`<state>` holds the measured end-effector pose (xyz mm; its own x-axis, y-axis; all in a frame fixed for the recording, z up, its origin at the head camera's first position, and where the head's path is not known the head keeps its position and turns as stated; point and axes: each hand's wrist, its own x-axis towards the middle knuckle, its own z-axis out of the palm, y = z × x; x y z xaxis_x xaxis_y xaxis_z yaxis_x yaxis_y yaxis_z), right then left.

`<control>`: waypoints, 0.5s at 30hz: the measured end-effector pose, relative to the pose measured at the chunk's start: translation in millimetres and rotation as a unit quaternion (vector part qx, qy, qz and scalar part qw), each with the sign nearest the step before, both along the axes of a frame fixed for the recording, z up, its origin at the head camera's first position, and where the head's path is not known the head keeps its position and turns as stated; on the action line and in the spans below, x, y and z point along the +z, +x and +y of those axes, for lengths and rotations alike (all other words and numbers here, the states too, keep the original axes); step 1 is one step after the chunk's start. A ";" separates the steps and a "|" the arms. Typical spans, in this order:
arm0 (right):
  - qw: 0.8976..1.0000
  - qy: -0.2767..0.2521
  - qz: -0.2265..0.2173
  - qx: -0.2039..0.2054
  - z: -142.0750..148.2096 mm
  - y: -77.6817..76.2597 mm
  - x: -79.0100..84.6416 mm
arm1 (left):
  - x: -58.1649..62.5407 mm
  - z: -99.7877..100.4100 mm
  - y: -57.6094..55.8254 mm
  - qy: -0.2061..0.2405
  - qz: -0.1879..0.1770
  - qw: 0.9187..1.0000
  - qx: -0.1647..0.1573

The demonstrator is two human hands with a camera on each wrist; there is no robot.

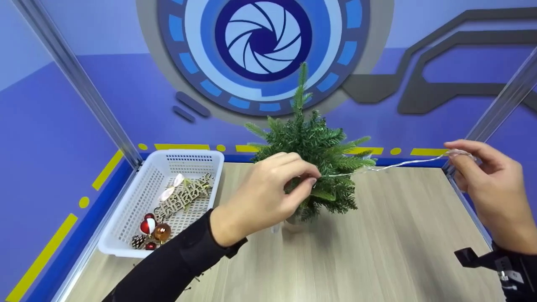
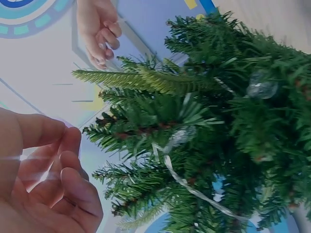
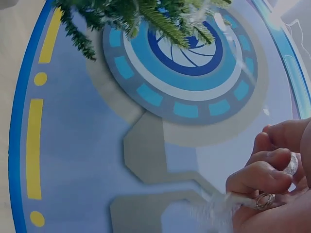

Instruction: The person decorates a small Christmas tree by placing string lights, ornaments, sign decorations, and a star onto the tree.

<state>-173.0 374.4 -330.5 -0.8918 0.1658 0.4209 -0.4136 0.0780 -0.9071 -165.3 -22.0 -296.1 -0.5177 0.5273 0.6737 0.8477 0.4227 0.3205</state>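
A small green artificial Christmas tree (image 1: 300, 138) stands upright on the table. My left hand (image 1: 268, 191) is in front of its branches, thumb and forefinger pinching a clear twisted light string (image 1: 402, 162). From there the string stretches right to my right hand (image 1: 491, 180), which grips it with curled fingers. Part of the string (image 2: 182, 180) lies among the branches in the left wrist view, with a clear bulb (image 2: 181, 136) on it. In the right wrist view, clear loops and a shiny piece (image 3: 265, 200) show at the right fingers.
At the left is a white plastic basket (image 1: 108, 251) with wooden letter signs (image 1: 184, 199), a pine cone (image 1: 138, 240), and red and amber baubles (image 1: 162, 231). Behind the tree rises a blue printed wall (image 1: 126, 79). Small dark bits lie beside the left sleeve (image 1: 180, 260).
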 end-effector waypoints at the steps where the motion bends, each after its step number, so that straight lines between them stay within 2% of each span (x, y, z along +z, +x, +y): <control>1: 1.000 -0.018 0.001 0.017 0.3 -1.6 1.0 | 1.9 1.6 -0.1 -0.002 0.002 1.000 0.000; 4: 1.000 -0.010 -0.005 0.027 -0.4 -4.2 4.2 | 7.1 6.5 -0.3 -0.012 0.008 1.000 0.003; 6: 0.998 0.059 -0.016 -0.006 -2.0 -4.2 6.7 | 11.2 9.5 -0.1 -0.024 0.013 1.000 0.007; 7: 0.994 0.101 -0.021 -0.027 -2.7 -4.0 7.7 | 13.6 10.8 0.0 -0.028 0.017 0.999 0.009; 9: 0.980 0.182 -0.020 -0.072 -4.4 -4.7 9.0 | 19.3 12.3 -0.3 -0.034 0.021 0.999 0.014; 11: 0.966 0.237 -0.012 -0.104 -5.7 -6.5 9.4 | 26.1 11.4 -2.2 -0.028 0.023 0.999 0.026; 13: 0.963 0.242 0.001 -0.115 -6.1 -9.3 9.1 | 33.5 7.8 -6.3 -0.009 0.015 0.999 0.041; 15: 0.963 0.238 0.001 -0.124 -5.7 -10.5 8.5 | 39.9 1.5 -13.1 0.015 -0.011 0.998 0.057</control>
